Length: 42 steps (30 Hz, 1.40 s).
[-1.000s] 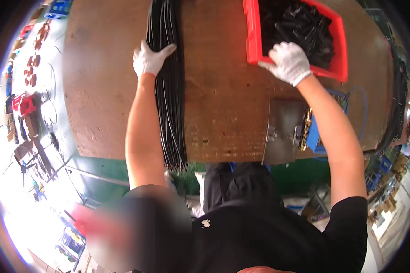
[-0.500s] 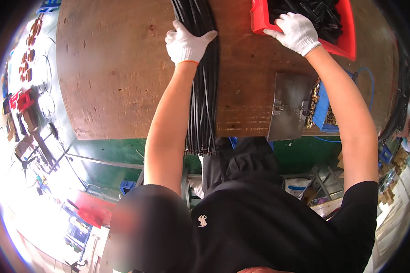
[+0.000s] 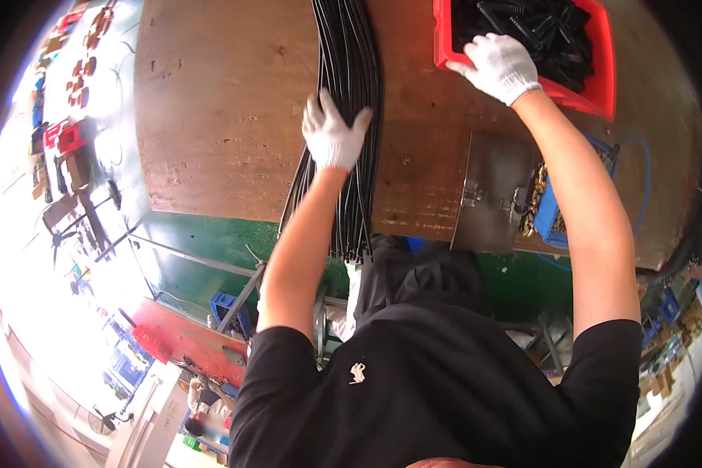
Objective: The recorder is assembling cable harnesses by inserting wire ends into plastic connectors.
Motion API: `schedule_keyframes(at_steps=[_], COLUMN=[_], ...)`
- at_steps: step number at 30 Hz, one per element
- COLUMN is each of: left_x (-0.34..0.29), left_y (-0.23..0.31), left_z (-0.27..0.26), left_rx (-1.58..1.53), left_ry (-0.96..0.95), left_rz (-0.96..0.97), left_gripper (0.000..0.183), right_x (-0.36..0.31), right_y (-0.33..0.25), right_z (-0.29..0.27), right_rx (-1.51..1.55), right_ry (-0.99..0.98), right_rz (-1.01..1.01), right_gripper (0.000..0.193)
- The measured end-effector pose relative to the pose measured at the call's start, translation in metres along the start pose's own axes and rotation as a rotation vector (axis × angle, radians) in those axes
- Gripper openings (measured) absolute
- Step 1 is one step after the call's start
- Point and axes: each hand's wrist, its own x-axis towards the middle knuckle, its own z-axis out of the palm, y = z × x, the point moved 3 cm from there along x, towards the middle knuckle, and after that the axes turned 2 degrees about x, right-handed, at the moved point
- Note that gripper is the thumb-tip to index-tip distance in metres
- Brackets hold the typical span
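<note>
A long bundle of thin black cables (image 3: 355, 86) runs down the wooden table and hangs over its near edge, with a few strands fanned out on the left. My left hand (image 3: 334, 136), in a white knit glove, lies on the bundle with its fingers spread, gripping nothing. At the far right stands a red bin (image 3: 600, 47) filled with black ribbed plastic parts (image 3: 534, 31). My gloved right hand (image 3: 501, 72) is closed over the bin's near-left rim, thumb outside and fingers over the inner side. Its fingertips are partly hidden.
A dark metal plate (image 3: 483, 187) with clamps lies at the table's near edge. Beside it is a blue tray (image 3: 552, 214) with small brass-coloured fittings, close under my right forearm. A metal frame (image 3: 203, 261) stands on the green floor, and another person (image 3: 207, 409) is at the lower left.
My left hand has slid nearer along the cables, and some strands have spread out to the left. My right hand stays on the bin's rim. The whole view has shifted slightly.
</note>
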Motion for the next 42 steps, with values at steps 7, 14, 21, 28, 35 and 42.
schedule_keyframes(at_steps=[7,14,21,28,35,42], left_x=[-0.139,-0.184,-0.177,-0.189,-0.19,-0.194], left_y=[-0.009,-0.046,-0.024,0.02,0.022,0.018], left_z=[-0.029,-0.023,-0.035,-0.036,-0.038,-0.035], left_rx=[0.234,0.3,0.262,0.232,0.185,0.151], left_ry=[-0.065,-0.119,-0.078,-0.134,-0.189,-0.036], left_rz=[-0.098,-0.043,-0.065,-0.29,-0.326,-0.264], left_gripper=[0.086,0.076,0.081,0.095,0.095,0.093], right_x=[-0.006,-0.073,-0.156,-0.084,-0.011,0.005], right_y=[0.0,-0.024,0.073,0.131,0.129,0.124], right_z=[-0.01,-0.034,-0.06,-0.045,-0.039,-0.024], right_rx=[0.048,0.373,0.359,0.564,0.732,0.612], right_ry=[-0.011,0.456,0.471,-0.107,-0.364,-0.386], right_rz=[0.047,-0.052,0.52,1.143,1.548,1.59], right_gripper=[0.047,0.042,0.05,0.102,0.114,0.11])
